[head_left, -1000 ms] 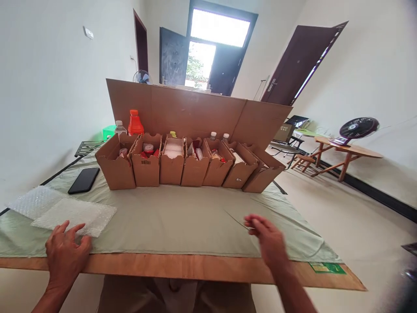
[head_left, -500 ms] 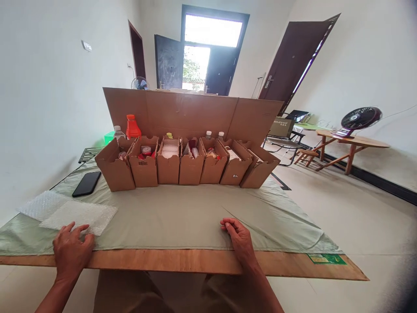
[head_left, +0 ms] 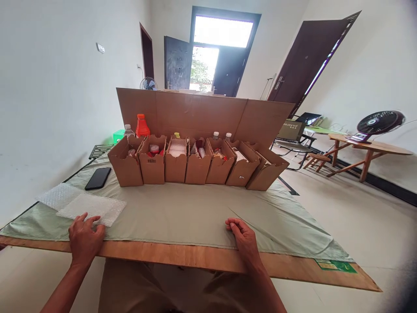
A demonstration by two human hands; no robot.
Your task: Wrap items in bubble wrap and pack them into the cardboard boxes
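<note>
At the table's near edge, my left hand [head_left: 86, 237] rests with fingers apart and holds nothing. Its fingertips touch or overlap the near edge of a sheet of bubble wrap [head_left: 94, 208]. A second bubble wrap sheet [head_left: 58, 195] lies partly under the first. My right hand [head_left: 243, 234] lies on the green cloth [head_left: 169, 213], thumb against curled fingers, with nothing seen in them. Beyond both hands stands a row of several open cardboard boxes [head_left: 197, 171], each with items inside that show only at the top.
A black phone [head_left: 98, 178] lies left of the boxes. Behind them rises a cardboard panel [head_left: 202, 111], with an orange bottle [head_left: 142, 126] and clear bottles in front of it. The table's bare wooden edge [head_left: 163, 254] runs nearest me. A fan [head_left: 379, 124] stands on a side table at right.
The whole view has shifted, so the table and boxes sit further right in the picture. Both hands keep nearly the same place and pose on the table.
</note>
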